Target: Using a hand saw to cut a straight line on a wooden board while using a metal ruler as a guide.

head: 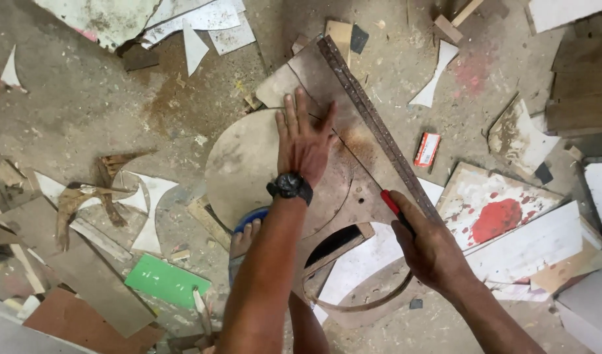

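fingers (289, 113) of the left hand (304, 141) lie spread and flat, palm down, pressing on a brown board (327, 78) where it overlaps a round wooden disc (242, 164); nothing is grasped in that hand, and a black wristwatch (290, 186) sits on the wrist. right hand (428, 246) is closed around a red-handled cutter (390, 200), whose tip rests against the lower end of a long metal straightedge (373, 118). the straightedge runs diagonally across the brown board, from the upper middle of the view down to the right hand, just beside the left thumb. the board lies on a dusty concrete floor (84, 98), its near part showing a large curved cut-out (360, 262). a foot in a blue sandal (248, 226) stands at the near edge of the disc, beside the left forearm. scattered about: a small red and white box (427, 149) to the right of the straightedge, a white panel with a red stain (494, 213) near the right hand, a green sheet (166, 280) at lower left, and white offcuts (196, 19) at the top.
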